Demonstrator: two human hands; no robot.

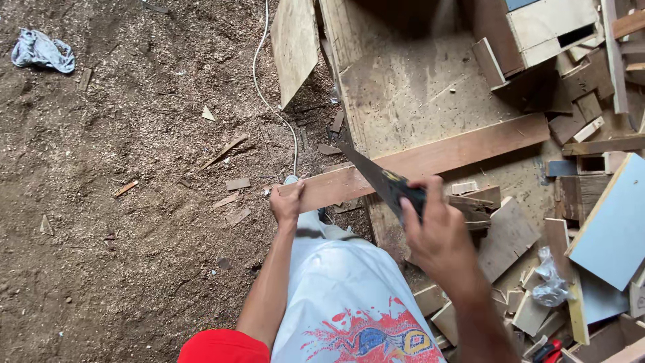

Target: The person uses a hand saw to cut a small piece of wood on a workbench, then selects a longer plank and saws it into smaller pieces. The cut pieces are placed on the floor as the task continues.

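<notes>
While the left hand (287, 204) clamps its fingers over the near end of the long reddish-brown wooden plank (430, 159), the right hand (435, 232) is wrapped around the dark-bladed handsaw (377, 176), whose blade crosses the plank. Smooth and straight-edged, the plank lies slantwise across the pale scuffed plywood worktop (410, 94), its held end overhanging the sawdust-covered floor (121, 202).

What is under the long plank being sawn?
The long plank rests across a sawdust-dusted plywood board; its left end, held by the left hand, overhangs the sawdust floor. The right hand holds the handsaw. The board directly beneath is covered.
</notes>
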